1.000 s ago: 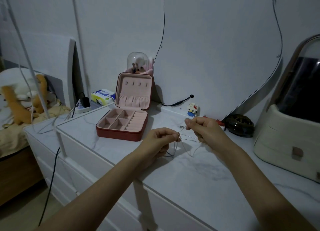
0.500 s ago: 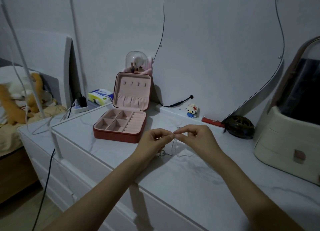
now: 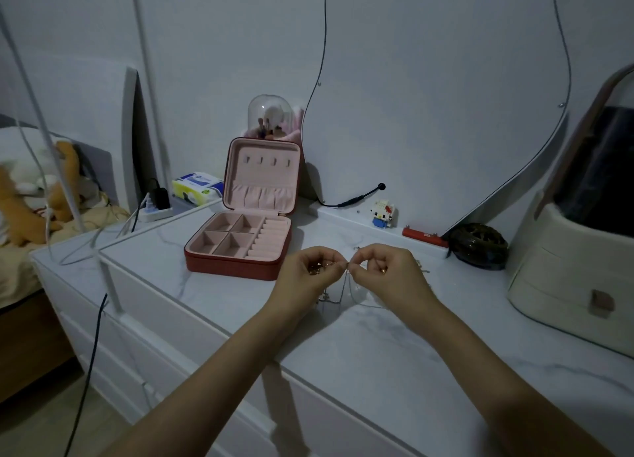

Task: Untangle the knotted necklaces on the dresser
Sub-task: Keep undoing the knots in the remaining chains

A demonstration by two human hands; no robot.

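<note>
Together, both hands [image 3: 346, 271] pinching necklaces [image 3: 338, 293]

Dim room; pale wall [image 3: 429, 79], white drawer unit [image 3: 206, 336], bed [image 3: 20, 251] left.

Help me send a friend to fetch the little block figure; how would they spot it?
Start at the open pink jewellery box on the white dresser, then look right along the back wall. The little block figure stands upright there, left of a flat red bar. It alone has a white head, red bow and blue body.
</note>
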